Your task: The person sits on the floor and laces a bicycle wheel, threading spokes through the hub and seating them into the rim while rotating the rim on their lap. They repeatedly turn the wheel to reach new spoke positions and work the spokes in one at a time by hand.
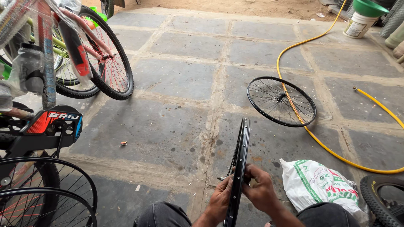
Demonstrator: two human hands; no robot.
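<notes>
Sacking in white, printed with green and red marks, is lying as a crumpled bag [320, 185] on the stone floor [176, 75] just beside the person's right knee, and a knobbly black tyre [381, 197] is peeking in at the frame's lower right next to it. Far off at the top right a white bucket [358, 24] with a pale label is standing under a green funnel-like bowl [369, 7]. On the left, a red, black and blue printed plate [52, 122] is sitting on a black bicycle frame, and a plastic-wrapped bicycle [73, 50] is leaning behind it. The bare black wheel rim [239, 168] is standing upright on edge between the person's knees, near the bottom centre. The left hand [219, 201] is closing around its left side, fingers wrapped on the rim, while the right hand [261, 191] is clamping on its right side near the hub axle. A spoked wheel [281, 101] is lying flat further out, with a yellow hose [320, 143] crossing over it and curving away right.
</notes>
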